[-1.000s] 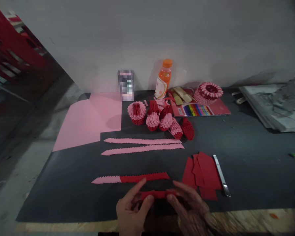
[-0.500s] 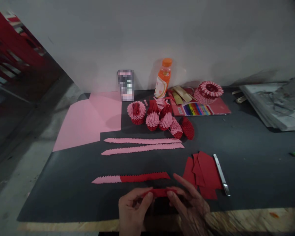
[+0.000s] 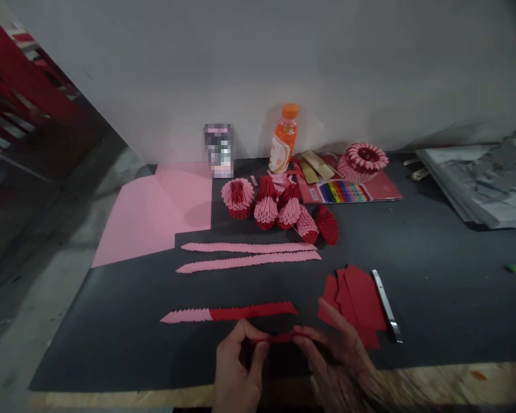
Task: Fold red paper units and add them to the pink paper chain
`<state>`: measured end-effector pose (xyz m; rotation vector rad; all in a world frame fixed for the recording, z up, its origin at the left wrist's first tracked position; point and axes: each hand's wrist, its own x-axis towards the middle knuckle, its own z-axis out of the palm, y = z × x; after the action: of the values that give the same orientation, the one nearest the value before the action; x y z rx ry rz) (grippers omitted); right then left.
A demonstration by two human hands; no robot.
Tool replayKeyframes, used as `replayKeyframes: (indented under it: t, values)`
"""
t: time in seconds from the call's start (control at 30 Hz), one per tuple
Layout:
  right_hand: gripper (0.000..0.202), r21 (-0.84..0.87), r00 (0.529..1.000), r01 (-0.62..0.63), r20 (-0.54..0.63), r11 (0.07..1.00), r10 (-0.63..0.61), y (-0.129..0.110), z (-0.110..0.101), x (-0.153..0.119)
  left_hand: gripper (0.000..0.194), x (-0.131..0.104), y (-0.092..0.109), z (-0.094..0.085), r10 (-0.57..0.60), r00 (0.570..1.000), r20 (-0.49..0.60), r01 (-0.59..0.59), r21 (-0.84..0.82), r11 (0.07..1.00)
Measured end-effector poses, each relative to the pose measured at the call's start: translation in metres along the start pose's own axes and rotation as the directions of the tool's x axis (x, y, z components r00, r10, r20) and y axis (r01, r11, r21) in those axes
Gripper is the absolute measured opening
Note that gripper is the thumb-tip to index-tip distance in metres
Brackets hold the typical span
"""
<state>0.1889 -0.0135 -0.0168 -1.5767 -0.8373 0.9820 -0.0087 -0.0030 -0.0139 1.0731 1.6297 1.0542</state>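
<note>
A small folded red paper strip (image 3: 281,338) is stretched between my two hands near the table's front edge. My left hand (image 3: 241,367) pinches its left end, and my right hand (image 3: 337,358) pinches the right end with thumb and index finger. Just beyond them lies a zigzag strip, pink at the left and red at the right (image 3: 253,312). Two all-pink zigzag strips (image 3: 249,262) lie farther back. Red paper pieces (image 3: 359,298) are stacked beside my right hand, with a silver cutter (image 3: 387,306) along their right side.
Behind the strips stand folded red and pink paper pieces (image 3: 265,209). An orange bottle (image 3: 285,140) and a phone (image 3: 220,150) lean at the wall. Pink sheets (image 3: 155,206) lie left; a round paper ring piece (image 3: 363,160) sits on a red pack (image 3: 387,186). Papers (image 3: 468,189) lie right.
The red strip between my fingers has tilted and looks narrower. My left hand has shifted slightly to the right, and my right hand's raised fingers have moved right and downward.
</note>
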Motion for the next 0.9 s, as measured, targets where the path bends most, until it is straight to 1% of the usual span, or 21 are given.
replayKeyframes:
  t: [0.07, 0.1, 0.13, 0.17, 0.2, 0.23, 0.27, 0.3, 0.33, 0.37, 0.43, 0.47, 0.57, 0.67, 0.7, 0.73, 0.8, 0.83, 0.87, 0.9]
  values:
    - [0.074, 0.045, 0.997, -0.041, 0.074, 0.998, 0.038, 0.006, 0.0, 0.002, 0.056, -0.002, -0.002, 0.006, 0.019, 0.998, -0.053, -0.021, -0.037, 0.999]
    - [0.085, 0.092, 0.993, -0.053, 0.109, 0.994, 0.043, 0.01, 0.004, 0.001, 0.056, -0.003, -0.002, 0.009, 0.026, 0.997, -0.072, -0.029, -0.049, 0.998]
    - [0.097, 0.15, 0.993, -0.049, 0.111, 0.988, 0.032, 0.013, 0.01, -0.001, 0.056, -0.004, -0.003, 0.011, 0.032, 0.996, -0.084, -0.037, -0.056, 0.998]
    - [0.11, 0.21, 0.99, -0.048, 0.14, 0.977, 0.019, 0.017, 0.019, -0.003, 0.056, -0.004, -0.003, 0.013, 0.036, 0.995, -0.088, -0.041, -0.061, 0.997]
    - [0.12, 0.239, 0.98, -0.088, 0.197, 0.967, 0.04, 0.021, 0.029, -0.007, 0.057, -0.005, -0.004, 0.014, 0.038, 0.995, -0.087, -0.044, -0.065, 0.997]
    - [0.117, 0.237, 0.987, -0.101, 0.148, 0.966, 0.067, 0.025, 0.039, -0.011, 0.058, -0.005, -0.004, 0.015, 0.042, 0.996, -0.084, -0.048, -0.068, 0.997]
    - [0.108, 0.203, 0.991, -0.115, 0.086, 0.972, 0.099, 0.029, 0.047, -0.015, 0.059, -0.005, -0.005, 0.016, 0.047, 0.996, -0.08, -0.053, -0.071, 0.996]
    - [0.1, 0.182, 0.992, -0.126, 0.052, 0.975, 0.119, 0.033, 0.054, -0.018, 0.059, -0.005, -0.005, 0.016, 0.052, 0.996, -0.077, -0.058, -0.073, 0.996]
    - [0.099, 0.189, 0.99, -0.139, 0.055, 0.972, 0.131, 0.037, 0.058, -0.021, 0.059, -0.006, -0.005, 0.016, 0.056, 0.996, -0.075, -0.062, -0.074, 0.995]
    - [0.102, 0.205, 0.988, -0.138, 0.098, 0.969, 0.12, 0.041, 0.059, -0.022, 0.059, -0.006, -0.006, 0.016, 0.06, 0.995, -0.074, -0.066, -0.073, 0.995]
    - [0.112, 0.226, 0.978, -0.126, 0.192, 0.966, 0.083, 0.045, 0.054, -0.021, 0.059, -0.007, -0.006, 0.014, 0.065, 0.996, -0.067, -0.07, -0.071, 0.995]
    - [0.115, 0.231, 0.973, -0.116, 0.22, 0.966, 0.065, 0.046, 0.049, -0.019, 0.06, -0.008, -0.006, 0.013, 0.066, 0.996, -0.061, -0.07, -0.07, 0.995]
    - [0.113, 0.221, 0.981, -0.105, 0.182, 0.97, 0.064, 0.042, 0.029, -0.016, 0.061, -0.01, -0.006, 0.007, 0.064, 0.997, -0.036, -0.066, -0.061, 0.996]
    - [0.102, 0.201, 0.993, -0.095, 0.082, 0.975, 0.08, 0.032, 0.012, -0.012, 0.063, -0.01, -0.004, 0.0, 0.058, 0.998, -0.014, -0.058, -0.018, 0.998]
    - [0.096, 0.226, 0.997, -0.061, -0.032, 0.972, 0.07, 0.029, 0.009, -0.009, 0.063, -0.009, -0.002, -0.002, 0.048, 0.999, -0.016, -0.048, 0.008, 0.999]
    - [0.089, 0.249, 0.99, -0.051, -0.112, 0.967, 0.081, 0.026, 0.008, -0.006, 0.062, -0.008, 0.0, -0.004, 0.029, 0.999, -0.028, -0.028, 0.032, 0.999]
    - [0.069, 0.281, 0.958, 0.027, -0.281, 0.959, 0.055, 0.02, 0.008, 0.0, 0.059, -0.004, 0.003, -0.005, -0.029, 0.997, -0.066, 0.031, 0.037, 0.999]
    - [0.063, 0.27, 0.975, 0.045, -0.221, 0.962, 0.017, 0.016, 0.009, 0.002, 0.057, -0.002, 0.004, -0.005, -0.058, 0.996, -0.073, 0.059, 0.014, 0.998]
    - [0.059, 0.246, 0.993, 0.064, -0.115, 0.967, -0.036, 0.011, 0.012, 0.004, 0.057, -0.001, 0.004, -0.004, -0.079, 0.995, -0.068, 0.077, -0.023, 0.997]
    - [0.056, 0.187, 0.998, 0.048, 0.031, 0.981, -0.054, 0.007, 0.015, 0.004, 0.057, 0.0, 0.003, -0.002, -0.087, 0.994, -0.058, 0.084, -0.061, 0.995]
